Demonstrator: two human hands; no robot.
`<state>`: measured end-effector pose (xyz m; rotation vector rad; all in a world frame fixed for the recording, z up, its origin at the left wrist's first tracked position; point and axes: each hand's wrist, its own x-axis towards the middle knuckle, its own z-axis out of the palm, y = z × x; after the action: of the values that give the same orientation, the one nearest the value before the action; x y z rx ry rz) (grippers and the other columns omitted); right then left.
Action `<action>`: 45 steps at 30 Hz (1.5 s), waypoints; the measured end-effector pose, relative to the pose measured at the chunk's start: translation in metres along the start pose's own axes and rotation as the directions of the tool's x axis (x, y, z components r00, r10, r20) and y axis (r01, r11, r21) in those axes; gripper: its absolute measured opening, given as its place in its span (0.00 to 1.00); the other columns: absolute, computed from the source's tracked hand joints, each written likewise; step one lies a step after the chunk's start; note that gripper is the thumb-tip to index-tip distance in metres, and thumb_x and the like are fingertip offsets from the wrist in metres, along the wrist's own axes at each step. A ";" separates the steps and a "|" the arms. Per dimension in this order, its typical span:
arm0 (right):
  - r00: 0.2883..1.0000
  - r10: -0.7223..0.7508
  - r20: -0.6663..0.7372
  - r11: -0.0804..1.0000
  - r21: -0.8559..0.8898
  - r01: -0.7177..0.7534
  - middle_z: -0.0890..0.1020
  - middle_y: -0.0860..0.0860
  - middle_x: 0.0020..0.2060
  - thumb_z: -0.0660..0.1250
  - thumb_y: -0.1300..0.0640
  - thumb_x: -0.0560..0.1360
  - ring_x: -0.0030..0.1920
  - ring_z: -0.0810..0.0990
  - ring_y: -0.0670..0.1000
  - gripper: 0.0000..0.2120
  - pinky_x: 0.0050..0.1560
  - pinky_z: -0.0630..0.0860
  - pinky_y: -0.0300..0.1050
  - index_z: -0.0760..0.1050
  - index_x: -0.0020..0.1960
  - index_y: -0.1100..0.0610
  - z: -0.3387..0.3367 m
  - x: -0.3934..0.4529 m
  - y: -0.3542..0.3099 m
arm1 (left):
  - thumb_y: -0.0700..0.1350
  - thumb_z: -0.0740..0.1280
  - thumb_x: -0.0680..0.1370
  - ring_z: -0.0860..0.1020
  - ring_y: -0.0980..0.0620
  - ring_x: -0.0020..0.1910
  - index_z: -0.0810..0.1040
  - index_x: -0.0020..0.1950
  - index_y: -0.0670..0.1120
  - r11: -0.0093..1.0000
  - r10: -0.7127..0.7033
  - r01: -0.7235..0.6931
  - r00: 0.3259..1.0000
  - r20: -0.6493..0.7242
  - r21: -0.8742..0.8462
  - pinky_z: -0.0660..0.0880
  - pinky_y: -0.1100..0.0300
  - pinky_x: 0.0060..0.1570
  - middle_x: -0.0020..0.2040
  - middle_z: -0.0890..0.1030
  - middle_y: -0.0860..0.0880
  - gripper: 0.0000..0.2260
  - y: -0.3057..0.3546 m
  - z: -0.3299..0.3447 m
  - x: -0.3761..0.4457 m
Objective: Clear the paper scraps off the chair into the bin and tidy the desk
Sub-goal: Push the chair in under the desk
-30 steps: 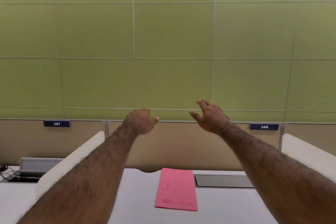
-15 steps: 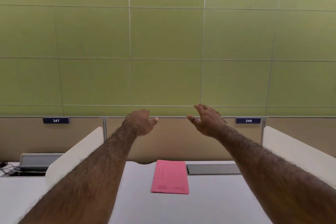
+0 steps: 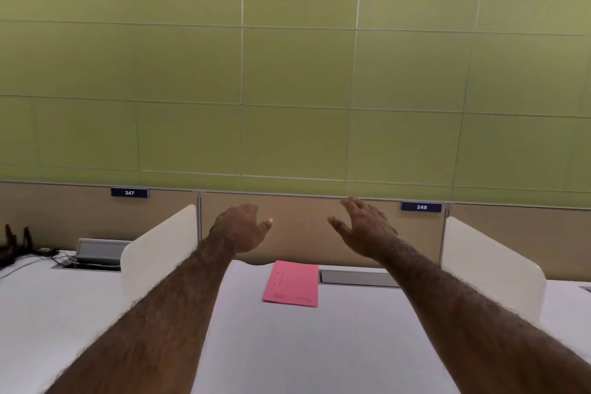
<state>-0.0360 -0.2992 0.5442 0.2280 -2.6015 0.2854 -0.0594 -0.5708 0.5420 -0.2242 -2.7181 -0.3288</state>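
Note:
A pink folder lies flat at the back of the white desk, close to the partition. Both my arms stretch out over the desk. My left hand hovers in the air above and left of the folder, fingers loosely curled, holding nothing. My right hand hovers above and right of it, fingers apart, empty. No chair, paper scraps or bin are in view.
White dividers stand at the left and right of the desk. A grey cable hatch sits beside the folder. The neighbouring desk on the left holds cables and a grey box. A green panelled wall rises behind.
The view has tilted down and pulled back, showing more desk surface. Both hands stay raised over the desk in nearly the same pose, empty.

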 end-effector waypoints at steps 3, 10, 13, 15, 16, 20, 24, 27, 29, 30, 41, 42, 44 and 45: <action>1.000 0.006 0.019 1.000 0.013 -0.006 0.62 0.55 0.76 0.53 0.35 0.78 0.74 0.61 0.56 0.33 0.74 0.57 0.53 0.59 0.75 0.54 -0.015 -0.038 0.000 | 0.60 0.57 0.79 0.69 0.43 0.70 0.67 0.72 0.42 1.000 -0.022 0.022 1.000 -0.013 0.018 0.66 0.51 0.68 0.72 0.70 0.43 0.29 0.015 -0.009 -0.040; 0.999 0.006 0.036 1.000 0.020 -0.007 0.60 0.55 0.76 0.52 0.35 0.78 0.75 0.59 0.55 0.33 0.74 0.55 0.53 0.58 0.76 0.54 -0.056 -0.113 -0.003 | 0.60 0.56 0.80 0.69 0.43 0.69 0.67 0.72 0.42 0.999 0.002 0.000 1.000 -0.030 0.052 0.66 0.51 0.68 0.72 0.70 0.42 0.28 0.051 -0.041 -0.112; 0.999 0.019 0.026 1.000 0.023 -0.020 0.61 0.54 0.76 0.53 0.36 0.78 0.75 0.60 0.55 0.32 0.73 0.55 0.53 0.58 0.76 0.53 -0.070 -0.142 -0.005 | 0.60 0.56 0.80 0.69 0.43 0.69 0.68 0.71 0.42 0.999 0.024 -0.022 0.999 -0.037 0.041 0.65 0.51 0.68 0.71 0.71 0.43 0.27 0.065 -0.048 -0.138; 0.999 0.041 0.012 0.999 0.025 -0.042 0.62 0.54 0.76 0.53 0.36 0.78 0.74 0.60 0.55 0.32 0.73 0.55 0.52 0.60 0.75 0.53 -0.079 -0.166 -0.004 | 0.60 0.57 0.80 0.67 0.43 0.70 0.67 0.72 0.42 0.999 0.038 -0.037 0.999 -0.030 0.022 0.64 0.51 0.69 0.72 0.69 0.43 0.27 0.074 -0.050 -0.158; 0.999 0.050 0.010 0.998 0.028 -0.051 0.62 0.54 0.76 0.53 0.36 0.78 0.75 0.60 0.55 0.32 0.73 0.55 0.52 0.60 0.75 0.53 -0.082 -0.175 -0.004 | 0.59 0.57 0.80 0.66 0.43 0.71 0.66 0.73 0.43 0.999 0.043 -0.043 0.999 -0.025 0.011 0.63 0.51 0.70 0.73 0.68 0.43 0.28 0.077 -0.050 -0.167; 0.995 0.100 0.027 0.994 0.045 -0.101 0.62 0.54 0.76 0.53 0.36 0.78 0.75 0.60 0.55 0.32 0.73 0.55 0.53 0.60 0.75 0.53 -0.094 -0.222 -0.003 | 0.59 0.57 0.80 0.66 0.44 0.72 0.67 0.73 0.43 0.996 0.083 -0.083 0.997 -0.004 -0.016 0.63 0.52 0.70 0.73 0.68 0.43 0.27 0.091 -0.050 -0.211; 0.987 0.158 0.040 0.987 0.033 -0.160 0.62 0.54 0.76 0.53 0.35 0.78 0.75 0.60 0.56 0.32 0.73 0.57 0.52 0.60 0.75 0.53 -0.104 -0.280 -0.002 | 0.59 0.57 0.81 0.67 0.45 0.71 0.68 0.72 0.44 0.990 0.137 -0.136 0.990 0.028 -0.042 0.64 0.52 0.68 0.73 0.69 0.44 0.26 0.102 -0.050 -0.261; 0.979 0.202 0.040 0.979 0.002 -0.202 0.64 0.54 0.75 0.53 0.36 0.78 0.74 0.62 0.56 0.32 0.72 0.57 0.51 0.60 0.75 0.54 -0.114 -0.322 0.002 | 0.59 0.55 0.81 0.66 0.45 0.72 0.66 0.73 0.44 0.985 0.172 -0.169 0.983 0.067 -0.044 0.63 0.52 0.70 0.73 0.69 0.44 0.26 0.113 -0.045 -0.298; 0.971 0.237 0.034 0.971 -0.001 -0.238 0.65 0.54 0.75 0.52 0.35 0.78 0.74 0.62 0.55 0.32 0.72 0.57 0.51 0.60 0.75 0.54 -0.123 -0.349 0.007 | 0.59 0.54 0.81 0.63 0.45 0.74 0.65 0.74 0.43 0.983 0.181 -0.176 0.978 0.103 -0.056 0.60 0.53 0.71 0.75 0.66 0.43 0.27 0.122 -0.041 -0.320; 0.965 0.258 0.036 0.966 0.001 -0.258 0.64 0.53 0.75 0.52 0.35 0.78 0.74 0.61 0.55 0.32 0.73 0.57 0.51 0.60 0.75 0.53 -0.128 -0.362 0.010 | 0.60 0.55 0.81 0.62 0.45 0.74 0.64 0.75 0.43 0.982 0.184 -0.177 0.976 0.117 -0.067 0.60 0.53 0.72 0.76 0.64 0.43 0.28 0.127 -0.039 -0.330; 0.901 0.434 0.002 0.895 -0.111 -0.432 0.64 0.53 0.75 0.51 0.33 0.77 0.75 0.61 0.54 0.34 0.74 0.57 0.53 0.59 0.75 0.53 -0.198 -0.477 0.070 | 0.61 0.55 0.80 0.59 0.45 0.76 0.62 0.76 0.45 0.932 0.347 -0.316 0.920 0.180 -0.179 0.57 0.51 0.73 0.77 0.61 0.45 0.29 0.226 -0.030 -0.384; 0.895 0.447 -0.001 0.889 -0.115 -0.444 0.64 0.53 0.75 0.51 0.33 0.77 0.75 0.61 0.54 0.34 0.74 0.56 0.53 0.60 0.75 0.53 -0.204 -0.484 0.077 | 0.61 0.55 0.80 0.59 0.45 0.76 0.62 0.76 0.45 0.926 0.362 -0.330 0.914 0.182 -0.184 0.57 0.51 0.73 0.77 0.61 0.45 0.29 0.237 -0.029 -0.385; 0.876 0.482 -0.014 0.869 -0.121 -0.480 0.63 0.52 0.75 0.52 0.33 0.77 0.75 0.60 0.53 0.34 0.74 0.55 0.52 0.60 0.75 0.53 -0.215 -0.498 0.095 | 0.61 0.55 0.81 0.60 0.46 0.76 0.62 0.76 0.45 0.913 0.393 -0.358 0.902 0.181 -0.197 0.57 0.52 0.73 0.77 0.61 0.45 0.29 0.264 -0.024 -0.387; 0.867 0.498 -0.021 0.859 -0.126 -0.497 0.63 0.52 0.76 0.52 0.34 0.77 0.75 0.60 0.53 0.34 0.74 0.54 0.51 0.60 0.75 0.53 -0.221 -0.505 0.105 | 0.61 0.55 0.81 0.60 0.46 0.76 0.62 0.76 0.45 0.905 0.410 -0.375 0.895 0.177 -0.203 0.57 0.52 0.73 0.77 0.62 0.45 0.29 0.278 -0.021 -0.388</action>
<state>0.4778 -0.0898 0.4596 -0.5031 -2.6396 0.2923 0.3575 -0.3516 0.4608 -0.8940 -2.7648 -0.4281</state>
